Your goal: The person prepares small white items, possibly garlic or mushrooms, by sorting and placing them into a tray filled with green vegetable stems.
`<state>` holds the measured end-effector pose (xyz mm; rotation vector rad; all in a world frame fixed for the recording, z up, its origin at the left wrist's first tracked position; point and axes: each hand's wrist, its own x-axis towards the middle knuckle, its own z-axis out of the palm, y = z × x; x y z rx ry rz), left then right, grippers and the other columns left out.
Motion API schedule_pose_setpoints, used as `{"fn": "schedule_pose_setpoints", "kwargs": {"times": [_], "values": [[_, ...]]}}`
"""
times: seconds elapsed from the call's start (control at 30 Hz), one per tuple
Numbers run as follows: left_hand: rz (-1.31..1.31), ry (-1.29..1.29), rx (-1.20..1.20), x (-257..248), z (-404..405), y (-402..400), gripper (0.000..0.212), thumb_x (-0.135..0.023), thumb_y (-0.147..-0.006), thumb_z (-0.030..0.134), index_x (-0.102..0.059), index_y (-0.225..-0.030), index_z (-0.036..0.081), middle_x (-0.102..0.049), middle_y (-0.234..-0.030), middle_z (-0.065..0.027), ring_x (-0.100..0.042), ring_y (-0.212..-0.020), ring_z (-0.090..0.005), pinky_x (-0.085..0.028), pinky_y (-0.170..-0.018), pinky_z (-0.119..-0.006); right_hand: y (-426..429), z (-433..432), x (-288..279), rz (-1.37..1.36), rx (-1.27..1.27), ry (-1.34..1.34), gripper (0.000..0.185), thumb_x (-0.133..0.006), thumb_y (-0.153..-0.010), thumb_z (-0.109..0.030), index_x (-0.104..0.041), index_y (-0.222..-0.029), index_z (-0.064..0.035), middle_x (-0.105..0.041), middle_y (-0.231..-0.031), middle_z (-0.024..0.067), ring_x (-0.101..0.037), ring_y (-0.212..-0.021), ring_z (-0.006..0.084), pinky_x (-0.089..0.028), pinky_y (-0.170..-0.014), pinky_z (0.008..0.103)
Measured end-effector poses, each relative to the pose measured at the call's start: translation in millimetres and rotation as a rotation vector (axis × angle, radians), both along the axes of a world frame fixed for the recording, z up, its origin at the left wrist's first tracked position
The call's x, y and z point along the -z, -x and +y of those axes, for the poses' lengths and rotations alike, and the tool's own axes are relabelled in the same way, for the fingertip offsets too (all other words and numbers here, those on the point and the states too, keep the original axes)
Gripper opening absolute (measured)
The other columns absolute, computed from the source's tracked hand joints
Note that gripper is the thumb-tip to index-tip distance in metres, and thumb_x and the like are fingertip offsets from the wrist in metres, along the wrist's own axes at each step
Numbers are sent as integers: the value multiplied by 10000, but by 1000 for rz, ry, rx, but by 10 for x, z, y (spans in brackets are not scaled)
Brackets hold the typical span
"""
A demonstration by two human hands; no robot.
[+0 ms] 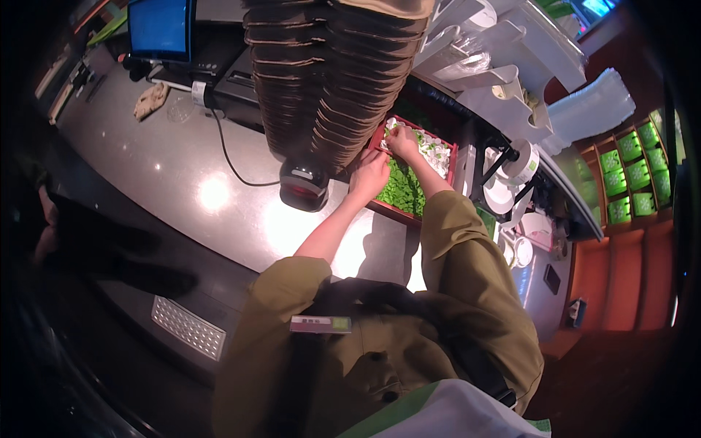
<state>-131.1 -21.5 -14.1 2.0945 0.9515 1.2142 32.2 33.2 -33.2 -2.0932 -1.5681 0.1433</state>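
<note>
A shallow red box (pixel 454 164) lies before me on the metal counter, divided into sections. Small green pieces (pixel 402 189) fill the nearer section; small white pieces (pixel 436 152), with some green among them, fill the farther one. My right hand (pixel 403 142) reaches over the white pieces with its fingers drawn together. Beside it, at the left side of the box, my left hand (pixel 371 174) has bent fingers near the divider. The fingertips are too small and partly hidden to show whether either hand holds a piece.
A tall stack of brown cardboard carriers (pixel 339 82) looms just left of the box. A black scanner (pixel 304 186) with a cable stands at its base. Paper rolls (pixel 520 161) hang on the right. Part of another person (pixel 46 219) is at far left, near the counter (pixel 164 169).
</note>
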Motion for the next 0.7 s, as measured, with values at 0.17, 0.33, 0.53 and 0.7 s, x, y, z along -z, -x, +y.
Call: {"fn": "schedule_pose_setpoints", "kwargs": {"times": [0.17,0.33,0.53,0.7], "values": [[56,-23,57,-38,-13,-47,62,-491,-715,87,-521,-746,42,-539,-766,-98,-497,-796,-280,-415,-679,-381,14,-46,-17,-20,100,-46,178,-582,-613,-198,-570,-675,-31,-591,-688,159,-580,-657,291,-448,-606,375],[-51,-11,46,71,45,14,71,-494,-722,81,-532,-762,37,-538,-748,-110,-501,-781,-286,-397,-693,-386,152,-226,-392,371,221,-61,205,-544,-704,-202,-591,-758,-10,-599,-685,132,-580,-640,216,-441,-606,330],[-45,-36,73,46,70,-22,72,-499,-726,85,-536,-762,35,-542,-743,-114,-508,-762,-287,-392,-687,-373,-285,-697,-701,1332,1,-30,147,-484,-810,-189,-477,-752,-54,-382,-566,-31,-318,-481,56,-256,-439,187],[4,-15,83,29,30,-27,65,-487,-721,75,-533,-746,36,-539,-736,-119,-493,-777,-291,-395,-689,-390,-209,-996,-735,1775,-255,-95,149,-454,-819,-192,-484,-824,-46,-470,-680,23,-396,-545,106,-340,-513,222]]}}
